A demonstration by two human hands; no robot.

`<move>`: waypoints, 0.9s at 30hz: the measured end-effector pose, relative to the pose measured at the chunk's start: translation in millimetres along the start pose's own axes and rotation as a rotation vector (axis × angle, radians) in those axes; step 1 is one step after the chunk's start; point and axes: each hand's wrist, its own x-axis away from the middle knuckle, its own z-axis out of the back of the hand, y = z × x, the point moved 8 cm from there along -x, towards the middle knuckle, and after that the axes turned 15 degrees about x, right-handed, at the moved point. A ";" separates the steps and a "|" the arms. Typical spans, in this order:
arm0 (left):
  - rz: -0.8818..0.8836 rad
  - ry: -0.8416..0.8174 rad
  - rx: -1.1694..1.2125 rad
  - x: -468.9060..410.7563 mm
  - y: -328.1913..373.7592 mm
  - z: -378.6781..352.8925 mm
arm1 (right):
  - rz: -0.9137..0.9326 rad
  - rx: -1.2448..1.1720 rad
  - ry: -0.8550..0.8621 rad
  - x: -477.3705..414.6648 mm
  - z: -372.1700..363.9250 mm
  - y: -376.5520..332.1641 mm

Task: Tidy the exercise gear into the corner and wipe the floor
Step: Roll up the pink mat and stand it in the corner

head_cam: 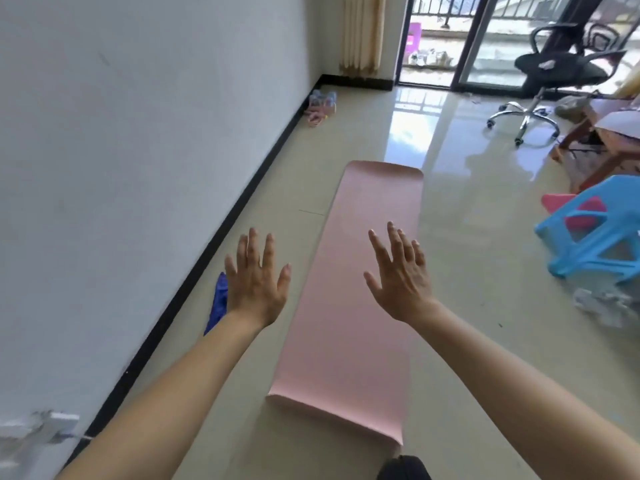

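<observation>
A pink exercise mat [349,306] lies unrolled on the glossy tiled floor, running away from me. My left hand [256,282] hovers with fingers spread over the floor just left of the mat and holds nothing. Over the mat's right edge my right hand [398,275] is stretched out the same way, fingers straight, also holding nothing. A blue cloth [217,303] lies by the black skirting, partly hidden behind my left hand. Far along the wall sit small dumbbells and a pink rope [322,105].
The white wall [138,150] runs along the left. A black office chair [550,74] stands by the balcony door. A blue plastic stool [595,230] lies tipped at the right, with a crumpled plastic bag [602,303] below it and a wooden table [609,136] behind.
</observation>
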 end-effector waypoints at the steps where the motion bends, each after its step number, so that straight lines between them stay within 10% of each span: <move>1: -0.025 -0.051 0.000 -0.9 6.6 -16.3 | -0.047 0.006 -0.019 16.8 -7.9 8.5; 13: -0.132 -0.513 -0.110 59.2 14.0 -310.2 | -0.259 -0.133 -0.567 188.0 -273.5 26.6; 27: -0.012 -1.079 -0.180 208.1 -209.5 -690.7 | -0.285 -0.325 -0.926 328.1 -646.8 -136.8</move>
